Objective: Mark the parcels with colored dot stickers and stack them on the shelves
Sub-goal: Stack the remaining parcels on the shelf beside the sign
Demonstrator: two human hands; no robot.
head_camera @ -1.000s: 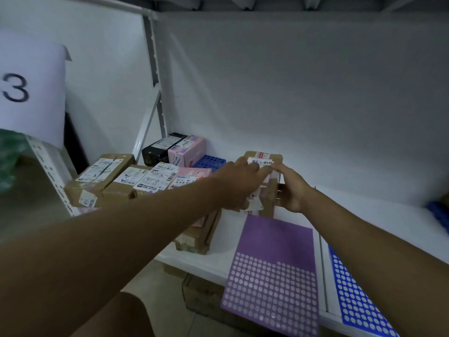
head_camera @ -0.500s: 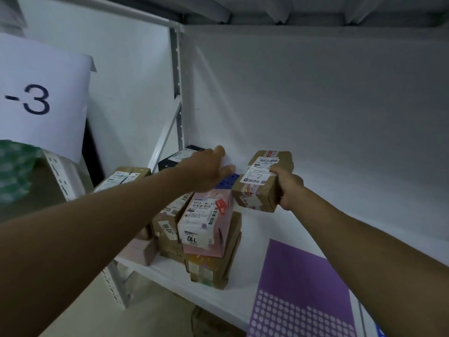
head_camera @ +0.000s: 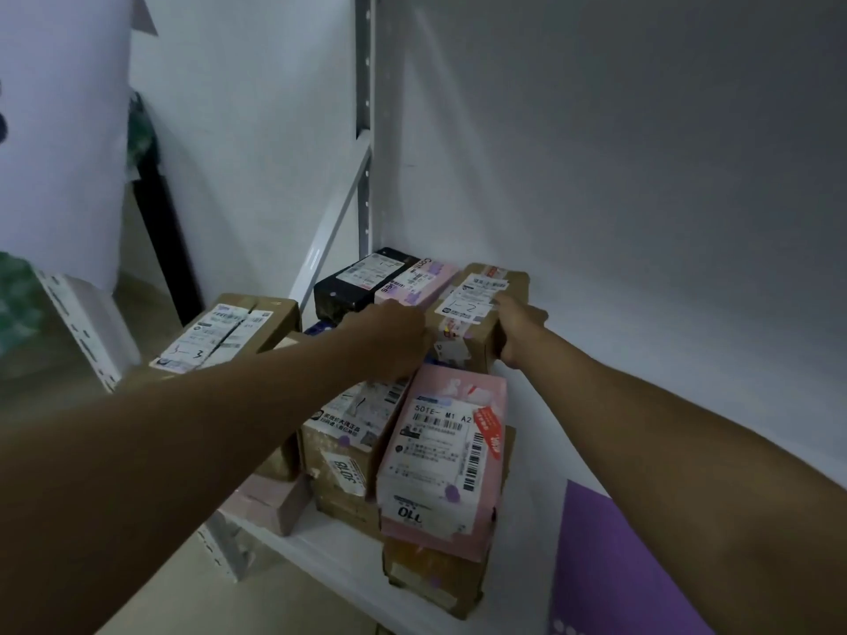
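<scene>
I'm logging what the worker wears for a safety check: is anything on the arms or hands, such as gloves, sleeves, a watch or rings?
Nothing shows. The left hand and right hand are ungloved, and both forearms are bare, with no sleeves, watch or bracelet. Rings cannot be made out.

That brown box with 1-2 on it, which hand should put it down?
Probably the right hand: it grips the brown box by its end, while the left hand only touches its side.
</scene>
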